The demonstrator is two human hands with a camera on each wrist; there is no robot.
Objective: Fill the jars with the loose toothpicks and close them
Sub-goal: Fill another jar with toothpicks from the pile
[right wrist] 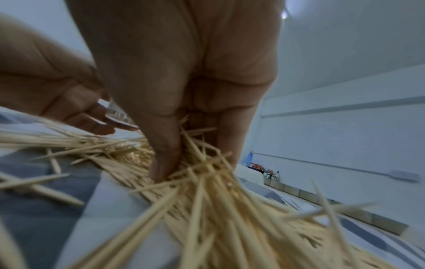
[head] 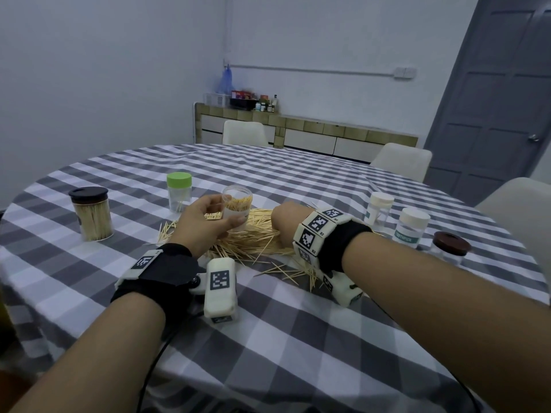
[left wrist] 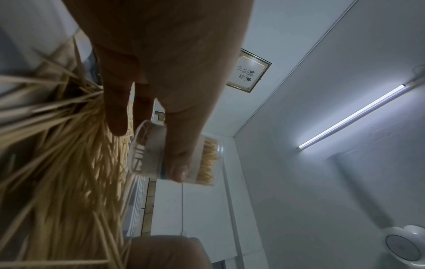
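My left hand (head: 222,217) grips a clear open jar (head: 238,208) partly filled with toothpicks and holds it upright at the far edge of the loose toothpick pile (head: 256,238). In the left wrist view the thumb (left wrist: 178,163) presses on the jar's wall (left wrist: 207,163). My right hand (head: 283,223) reaches down into the pile just right of the jar. In the right wrist view its thumb and fingers (right wrist: 165,156) pinch a bunch of toothpicks (right wrist: 207,172) lying on the cloth.
On the checked tablecloth (head: 298,338) stand a full dark-lidded jar (head: 92,216) at the left and a green-lidded jar (head: 179,193) behind it. Two white-lidded jars (head: 378,210) (head: 413,226) and a brown-lidded jar (head: 450,248) stand at the right. Chairs ring the far edge.
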